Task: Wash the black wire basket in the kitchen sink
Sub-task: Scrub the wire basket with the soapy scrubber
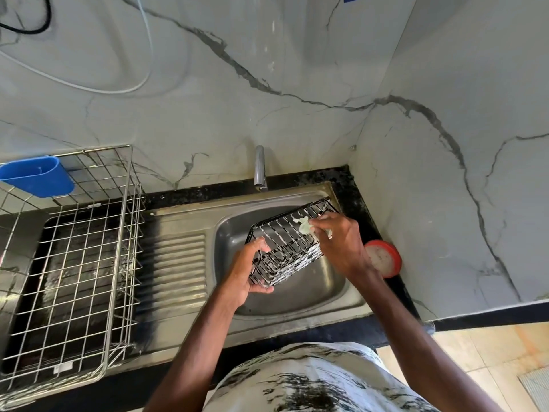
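Your soapy grip is the weak point. The black wire basket (289, 248), coated in white lather, could slip out of your left hand (248, 273) and clatter into the stainless steel sink basin (297, 301) below it. Pressing too hard with the pale green scrub pad (305, 228) could also twist the basket in that hold, or snag the pad on the wires. You hold the basket tilted above the basin, towards its right side, nearer you than the chrome tap (260, 168). Your left fingers (262, 289) curl round its near-left end, thumb on top, gripping it. Your right hand (338, 245) pinches the pad against the far wires.
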`<move>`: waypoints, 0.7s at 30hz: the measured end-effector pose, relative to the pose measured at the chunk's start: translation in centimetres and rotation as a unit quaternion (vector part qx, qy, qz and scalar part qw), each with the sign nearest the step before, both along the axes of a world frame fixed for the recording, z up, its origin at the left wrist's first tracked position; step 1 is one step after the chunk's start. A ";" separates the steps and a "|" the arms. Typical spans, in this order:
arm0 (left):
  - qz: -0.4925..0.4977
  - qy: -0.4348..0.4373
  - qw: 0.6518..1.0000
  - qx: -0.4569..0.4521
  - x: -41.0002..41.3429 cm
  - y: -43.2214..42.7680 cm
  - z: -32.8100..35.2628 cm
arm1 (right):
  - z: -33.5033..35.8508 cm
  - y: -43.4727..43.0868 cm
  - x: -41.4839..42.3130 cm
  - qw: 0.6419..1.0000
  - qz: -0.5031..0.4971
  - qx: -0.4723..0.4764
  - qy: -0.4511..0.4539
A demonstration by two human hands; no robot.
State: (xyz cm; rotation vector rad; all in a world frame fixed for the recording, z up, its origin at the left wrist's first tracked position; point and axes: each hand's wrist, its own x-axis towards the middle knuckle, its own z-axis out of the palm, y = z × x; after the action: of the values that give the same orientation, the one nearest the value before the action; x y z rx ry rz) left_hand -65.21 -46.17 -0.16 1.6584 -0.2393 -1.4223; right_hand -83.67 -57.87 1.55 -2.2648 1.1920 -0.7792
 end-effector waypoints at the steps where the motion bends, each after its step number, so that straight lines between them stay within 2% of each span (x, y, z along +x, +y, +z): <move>1: 0.000 0.002 1.000 0.003 0.0 0.0 -0.1 | 0.0 0.2 0.1 1.000 -0.002 -0.005 0.002; 6: 0.014 0.017 1.000 -0.006 0.3 0.1 -0.2 | 0.3 1.5 0.7 0.999 0.010 -0.052 0.007; 11: -0.014 0.001 1.000 -0.006 0.1 0.1 -0.2 | 1.1 3.2 1.1 0.990 0.099 -0.103 0.003; 13: -0.025 0.001 1.000 -0.002 0.1 0.1 -0.1 | 0.8 3.0 0.9 0.989 0.111 -0.096 0.001; 17: -0.028 0.000 1.000 -0.009 -0.1 0.4 0.7 | 0.0 0.3 -0.6 0.997 0.036 -0.062 -0.004; 21: -0.028 -0.028 0.999 -0.029 -0.2 0.5 0.9 | -0.3 -1.5 -1.5 0.997 -0.059 -0.029 0.034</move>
State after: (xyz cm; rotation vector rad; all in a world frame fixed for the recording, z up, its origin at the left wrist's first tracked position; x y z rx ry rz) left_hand -65.39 -45.70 0.78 1.6574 -0.3575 -1.3995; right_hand -85.15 -59.37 1.29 -2.3005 1.3603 -0.7950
